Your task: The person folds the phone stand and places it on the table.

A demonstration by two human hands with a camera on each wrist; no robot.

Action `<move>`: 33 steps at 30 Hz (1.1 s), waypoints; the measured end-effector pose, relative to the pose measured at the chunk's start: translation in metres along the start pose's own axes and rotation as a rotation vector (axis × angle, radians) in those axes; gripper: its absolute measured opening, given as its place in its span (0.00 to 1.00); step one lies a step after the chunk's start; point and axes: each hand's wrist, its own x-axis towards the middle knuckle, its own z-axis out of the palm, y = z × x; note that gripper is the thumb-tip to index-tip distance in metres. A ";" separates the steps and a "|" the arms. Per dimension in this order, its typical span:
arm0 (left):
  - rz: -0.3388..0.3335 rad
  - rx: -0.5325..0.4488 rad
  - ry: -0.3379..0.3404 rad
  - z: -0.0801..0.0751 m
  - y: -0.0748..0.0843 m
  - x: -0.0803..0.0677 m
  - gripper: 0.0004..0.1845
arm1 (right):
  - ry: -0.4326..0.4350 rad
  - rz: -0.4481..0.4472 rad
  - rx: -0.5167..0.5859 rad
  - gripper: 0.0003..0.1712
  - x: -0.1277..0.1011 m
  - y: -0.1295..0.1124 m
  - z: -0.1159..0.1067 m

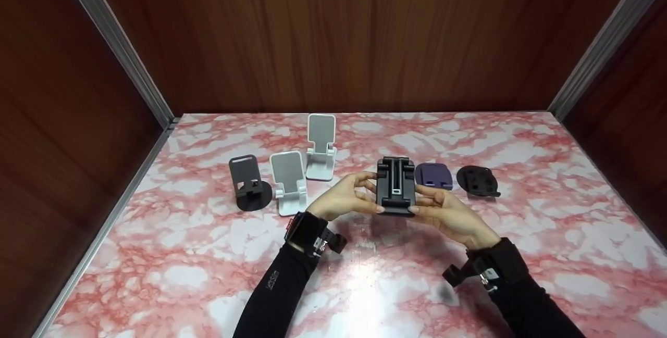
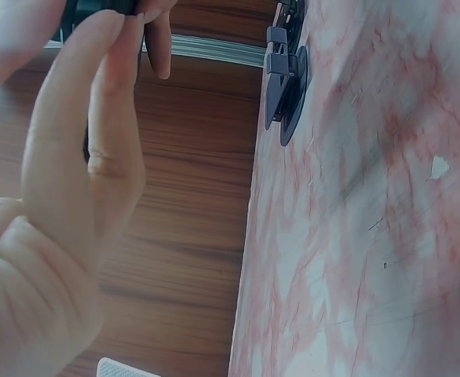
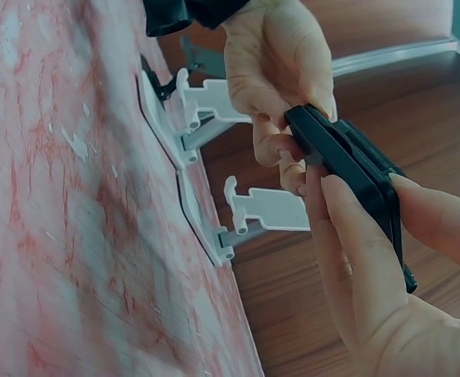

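Note:
Just above the table's middle I hold a black folded phone stand point(image 1: 396, 186) between both hands. My left hand point(image 1: 371, 192) pinches its left edge with thumb and fingers. My right hand point(image 1: 424, 203) grips its right and lower edge. The right wrist view shows the black stand point(image 3: 354, 166) edge on, with the right hand's fingers point(image 3: 348, 236) curled along it and the left hand point(image 3: 281, 71) holding its far end. Only the left hand's thumb and fingers point(image 2: 96, 157) fill the left wrist view; the stand is almost hidden there.
On the pink marble table point(image 1: 208, 275) stand a dark grey stand with a round base point(image 1: 250, 186) and two white stands point(image 1: 288, 182) point(image 1: 320, 146) to the left. A purple folded stand point(image 1: 434, 175) and a black round one point(image 1: 478, 180) lie to the right. Wooden walls enclose three sides.

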 end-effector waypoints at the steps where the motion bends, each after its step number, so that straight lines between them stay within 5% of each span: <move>1: 0.000 -0.010 -0.003 0.000 0.000 0.000 0.40 | 0.002 0.001 0.002 0.42 0.000 0.000 0.000; 5: -0.012 -0.055 -0.010 0.000 0.000 0.000 0.42 | 0.009 0.007 0.003 0.43 0.000 0.000 0.001; 22: -0.023 0.050 0.022 0.001 0.000 0.001 0.41 | 0.028 0.015 -0.022 0.44 -0.001 0.000 -0.001; 26: -0.016 0.148 0.035 0.002 0.001 0.001 0.44 | 0.044 0.024 -0.011 0.44 -0.001 -0.002 -0.002; 33: -0.003 0.504 0.116 0.007 0.009 -0.005 0.60 | 0.086 -0.005 -0.053 0.45 0.000 -0.006 -0.001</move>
